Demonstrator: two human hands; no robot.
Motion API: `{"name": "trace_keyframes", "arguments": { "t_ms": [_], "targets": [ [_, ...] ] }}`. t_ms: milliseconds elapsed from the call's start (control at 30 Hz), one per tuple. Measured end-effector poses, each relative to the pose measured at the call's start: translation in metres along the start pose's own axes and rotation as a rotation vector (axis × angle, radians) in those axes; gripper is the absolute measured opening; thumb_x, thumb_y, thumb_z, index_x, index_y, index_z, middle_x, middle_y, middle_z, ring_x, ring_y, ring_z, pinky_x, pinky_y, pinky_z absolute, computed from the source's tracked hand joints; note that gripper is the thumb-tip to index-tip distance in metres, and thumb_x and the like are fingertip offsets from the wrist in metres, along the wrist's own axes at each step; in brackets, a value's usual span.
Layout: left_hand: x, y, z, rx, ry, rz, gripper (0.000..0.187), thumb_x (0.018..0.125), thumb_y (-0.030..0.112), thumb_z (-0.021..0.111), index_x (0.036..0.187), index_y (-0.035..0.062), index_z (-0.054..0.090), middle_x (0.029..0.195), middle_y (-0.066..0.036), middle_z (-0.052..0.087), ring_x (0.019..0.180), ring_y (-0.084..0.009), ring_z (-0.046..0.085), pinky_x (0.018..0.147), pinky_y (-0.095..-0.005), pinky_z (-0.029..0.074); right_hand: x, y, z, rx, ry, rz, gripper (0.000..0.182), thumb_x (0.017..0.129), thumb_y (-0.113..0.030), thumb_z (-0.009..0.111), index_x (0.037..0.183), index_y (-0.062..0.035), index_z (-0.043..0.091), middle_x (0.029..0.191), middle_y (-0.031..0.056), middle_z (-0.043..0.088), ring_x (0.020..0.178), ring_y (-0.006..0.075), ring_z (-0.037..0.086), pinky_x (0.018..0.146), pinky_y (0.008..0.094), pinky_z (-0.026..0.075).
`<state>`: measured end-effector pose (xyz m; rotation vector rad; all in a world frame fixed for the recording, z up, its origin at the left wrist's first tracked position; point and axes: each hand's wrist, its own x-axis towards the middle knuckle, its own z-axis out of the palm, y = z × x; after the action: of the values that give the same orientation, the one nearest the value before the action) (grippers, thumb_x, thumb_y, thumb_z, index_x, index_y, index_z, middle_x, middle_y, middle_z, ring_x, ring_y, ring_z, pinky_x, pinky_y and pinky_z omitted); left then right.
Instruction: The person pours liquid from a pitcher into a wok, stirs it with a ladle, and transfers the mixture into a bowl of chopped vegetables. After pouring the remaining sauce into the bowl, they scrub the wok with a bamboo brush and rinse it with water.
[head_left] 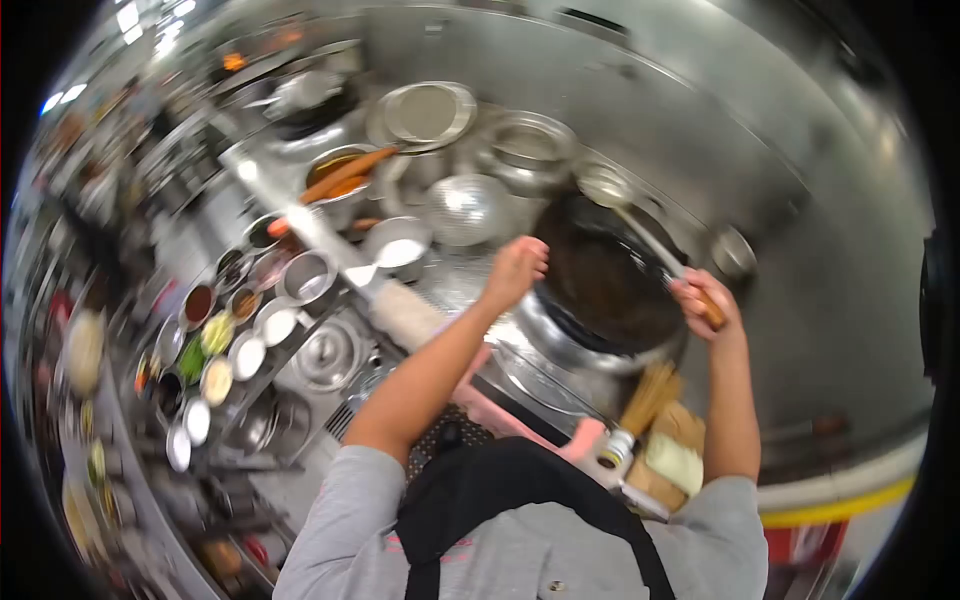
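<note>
My right hand (707,304) is wrapped round the wooden end of a long-handled ladle (645,235). The ladle reaches over the far side of a dark wok (610,270), its bowl near the back rim. Curled into a fist, my left hand (517,268) is at the wok's left edge; whether it grips anything there is hidden. A brownish sheen shows inside the wok, but blur hides what it is. Left of that hand sits a perforated metal strainer (466,209).
Metal pots (527,148) stand behind the strainer. On the left are several bowls of sauces and chopped ingredients (217,332). A bamboo brush (650,398) lies at the near right, beside a box (672,460). A steel wall (690,110) rises behind the wok.
</note>
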<state>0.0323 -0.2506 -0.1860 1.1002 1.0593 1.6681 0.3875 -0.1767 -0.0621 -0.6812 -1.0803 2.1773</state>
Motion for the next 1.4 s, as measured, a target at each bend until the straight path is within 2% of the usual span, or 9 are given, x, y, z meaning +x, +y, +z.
{"name": "trace_keyframes", "arguments": {
  "t_ms": [233, 400, 500, 600, 767, 900, 1200, 1333, 1400],
  "targets": [
    [0.093, -0.068, 0.108, -0.483, 0.318, -0.633, 0.033, 0.105, 0.025, 0.041, 0.117, -0.0035, 0.052, 0.109, -0.021, 0.057, 0.097, -0.0318, 0.064, 0.083, -0.041, 0.059, -0.106, 0.039, 0.058, 0.028, 0.38, -0.053, 0.048, 0.088, 0.001, 0.053, 0.134, 0.004, 0.04, 0.087, 0.016, 0.061, 0.053, 0.0103, 0.052, 0.036, 0.0215, 0.042],
    [0.111, -0.076, 0.185, -1.058, 0.353, -0.656, 0.06, 0.105, 0.05, 0.024, 0.134, 0.0003, 0.041, 0.115, -0.024, 0.053, 0.088, -0.0347, 0.063, 0.071, -0.0432, 0.059, -0.106, 0.095, 0.071, 0.021, 0.444, -0.081, 0.055, 0.087, 0.0, 0.057, 0.138, 0.0008, 0.038, 0.087, 0.0114, 0.059, 0.056, 0.0106, 0.053, 0.037, 0.0228, 0.045],
    [0.094, -0.113, 0.203, -0.462, 0.067, -0.701, 0.038, 0.105, 0.036, 0.037, 0.094, 0.0032, 0.052, 0.071, -0.008, 0.05, 0.055, -0.0199, 0.049, 0.045, -0.0354, 0.045, -0.087, 0.13, 0.058, -0.014, 0.456, -0.078, 0.057, 0.09, -0.002, 0.057, 0.143, -0.0011, 0.034, 0.088, 0.0097, 0.059, 0.057, 0.012, 0.054, 0.039, 0.0261, 0.046],
    [0.066, -0.105, 0.206, -0.271, -0.132, -0.824, 0.02, 0.101, 0.02, 0.046, 0.088, 0.0045, 0.05, 0.067, -0.004, 0.047, 0.052, -0.0158, 0.045, 0.046, -0.0326, 0.046, -0.072, 0.143, 0.048, -0.099, 0.464, -0.064, 0.059, 0.093, -0.005, 0.056, 0.146, -0.0022, 0.03, 0.089, 0.0098, 0.06, 0.062, 0.014, 0.058, 0.043, 0.0274, 0.048],
    [0.054, -0.076, 0.187, -0.074, -0.164, -0.721, 0.016, 0.097, 0.016, 0.052, 0.086, 0.004, 0.049, 0.065, -0.002, 0.046, 0.052, -0.0135, 0.046, 0.044, -0.0308, 0.045, -0.025, 0.135, 0.012, 0.068, 0.468, -0.102, 0.03, 0.099, -0.018, 0.054, 0.125, -0.002, 0.054, 0.098, 0.0108, 0.062, 0.085, 0.021, 0.064, 0.069, 0.0366, 0.057],
    [0.043, -0.023, 0.16, 0.25, -0.305, -0.628, 0.019, 0.096, 0.018, 0.055, 0.097, 0.0017, 0.047, 0.065, -0.002, 0.047, 0.054, -0.0129, 0.049, 0.044, -0.0311, 0.046, 0.068, 0.127, -0.088, 0.121, 0.695, -0.162, 0.017, 0.096, -0.018, 0.057, 0.094, -0.0017, 0.057, 0.085, 0.0097, 0.06, 0.076, 0.0236, 0.064, 0.064, 0.0392, 0.059],
    [0.04, -0.034, 0.133, 1.024, -0.31, -0.008, 0.03, 0.092, 0.013, 0.056, 0.114, -0.0009, 0.04, 0.088, -0.026, 0.064, 0.076, -0.0401, 0.065, 0.065, -0.0466, 0.053, 0.196, 0.118, -0.108, 0.613, 0.459, -0.155, 0.035, 0.103, -0.028, 0.042, 0.095, 0.004, 0.055, 0.088, 0.0191, 0.066, 0.081, 0.0364, 0.066, 0.082, 0.0482, 0.057],
    [0.05, -0.048, 0.144, 0.987, -0.253, 0.256, 0.046, 0.087, 0.009, 0.058, 0.126, -0.0005, 0.036, 0.095, -0.033, 0.063, 0.092, -0.0537, 0.059, 0.083, -0.0535, 0.049, 0.182, 0.091, -0.039, 0.382, 0.559, -0.263, 0.026, 0.1, -0.024, 0.049, 0.089, -0.0009, 0.055, 0.074, 0.0141, 0.06, 0.066, 0.029, 0.061, 0.066, 0.0431, 0.055],
    [0.039, -0.042, 0.137, 0.988, -0.355, 0.222, 0.046, 0.088, 0.01, 0.059, 0.127, -0.0002, 0.037, 0.09, -0.026, 0.065, 0.081, -0.0455, 0.064, 0.073, -0.0493, 0.052, 0.195, 0.088, -0.075, 0.185, 0.483, -0.314, 0.022, 0.1, -0.022, 0.05, 0.089, -0.003, 0.054, 0.074, 0.0114, 0.056, 0.063, 0.0263, 0.057, 0.061, 0.0412, 0.052]
  ]
}}
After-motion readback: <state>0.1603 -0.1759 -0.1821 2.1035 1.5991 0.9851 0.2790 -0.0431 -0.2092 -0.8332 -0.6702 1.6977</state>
